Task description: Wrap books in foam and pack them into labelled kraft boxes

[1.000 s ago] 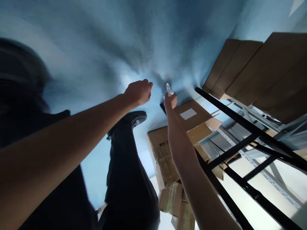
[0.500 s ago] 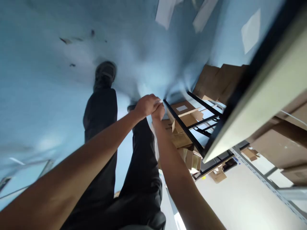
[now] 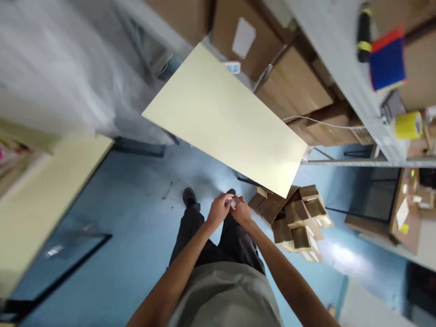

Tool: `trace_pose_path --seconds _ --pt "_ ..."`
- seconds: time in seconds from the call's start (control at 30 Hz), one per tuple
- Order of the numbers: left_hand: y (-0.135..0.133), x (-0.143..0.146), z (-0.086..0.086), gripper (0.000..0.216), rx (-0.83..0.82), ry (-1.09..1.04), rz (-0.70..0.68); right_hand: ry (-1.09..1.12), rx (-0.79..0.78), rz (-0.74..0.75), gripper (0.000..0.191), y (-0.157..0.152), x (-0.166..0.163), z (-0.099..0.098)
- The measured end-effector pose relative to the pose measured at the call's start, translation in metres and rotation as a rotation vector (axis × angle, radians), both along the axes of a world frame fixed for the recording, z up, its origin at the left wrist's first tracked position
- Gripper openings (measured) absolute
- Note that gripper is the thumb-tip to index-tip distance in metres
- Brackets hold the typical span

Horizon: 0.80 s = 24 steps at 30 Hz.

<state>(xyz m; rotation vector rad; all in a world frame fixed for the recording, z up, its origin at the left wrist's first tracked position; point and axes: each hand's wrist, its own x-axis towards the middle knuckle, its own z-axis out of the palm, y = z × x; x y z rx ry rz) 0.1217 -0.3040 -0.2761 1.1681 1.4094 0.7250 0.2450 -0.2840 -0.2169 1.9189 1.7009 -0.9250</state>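
In front of my legs, my left hand (image 3: 218,210) and my right hand (image 3: 241,211) come close together with curled fingers. Between them is a small, white, crumpled piece (image 3: 233,203), perhaps paper or thin plastic; its kind is too small to tell. Fingers of both hands pinch it from either side and partly cover it. Beyond the hands lies a pale yellow tabletop (image 3: 228,122), bare and tilted in this view. Neither hand touches it.
Open cardboard boxes (image 3: 301,215) are piled on the blue floor (image 3: 136,218) at my right. Shelving (image 3: 361,81) with cartons, a yellow tape roll (image 3: 408,126) and a blue-and-red item (image 3: 388,61) stands behind. Another pale table (image 3: 44,195) is at left.
My view has swung and pulled back, so the pale tabletop now shows whole beyond my hands. The hands, joined before, are slightly apart, and the white piece between them shows more.
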Motion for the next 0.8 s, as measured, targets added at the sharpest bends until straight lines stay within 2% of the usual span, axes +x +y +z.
trace_pose_path --seconds 0.17,0.27,0.37,0.47,0.6,0.7,0.8 --pt "0.033 0.036 0.065 0.026 0.053 -0.064 -0.144 0.071 0.266 -0.175 0.037 -0.010 0.062 0.068" --pt "0.059 0.075 0.095 0.029 0.103 -0.100 -0.313 0.146 0.329 -0.279 0.030 -0.017 0.111 0.091" --pt "0.082 0.128 0.112 0.028 0.139 -0.088 -0.492 0.169 0.362 -0.368 0.027 -0.020 0.166 0.102" --pt "0.099 0.191 0.119 0.023 0.140 -0.040 -0.615 0.153 0.342 -0.407 0.026 -0.015 0.229 0.109" --pt "0.118 0.277 0.119 0.014 0.147 0.036 -0.743 0.147 0.250 -0.409 0.029 -0.003 0.313 0.111" --pt "0.135 0.333 0.115 0.011 0.150 0.114 -0.836 0.188 0.243 -0.447 0.031 0.003 0.363 0.101" --pt "0.154 0.379 0.106 0.014 0.127 0.188 -0.901 0.245 0.267 -0.532 0.034 0.009 0.399 0.081"
